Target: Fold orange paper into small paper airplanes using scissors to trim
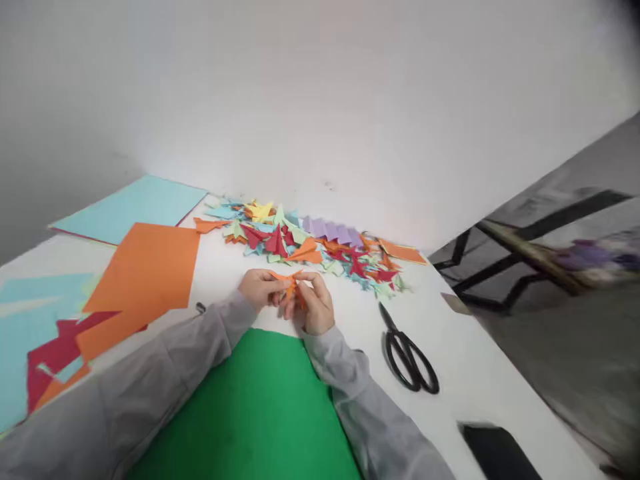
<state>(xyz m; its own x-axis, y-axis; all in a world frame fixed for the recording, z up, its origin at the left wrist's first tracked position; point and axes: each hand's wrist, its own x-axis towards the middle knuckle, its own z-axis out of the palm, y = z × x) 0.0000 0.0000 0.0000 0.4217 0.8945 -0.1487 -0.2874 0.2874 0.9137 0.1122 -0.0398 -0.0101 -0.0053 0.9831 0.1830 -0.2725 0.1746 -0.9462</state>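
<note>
My left hand [256, 288] and right hand [318, 305] both pinch a small orange paper piece [291, 287] between them, just beyond a green surface [255, 407]. I seem to be folding it; the next move likely calls for firm, careful creasing.

Sm. orange paper piece [291, 287], folded w/ pointed tips, partly covered, exact shape unclear, held btwn L hand [261, 289] & R hand [317, 305].

Through my feed I see a paper-craft workspace: white table [480, 373], scissors [399, 335], coloured sheets [150, 263], folded paper pieces [277, 243].
</note>
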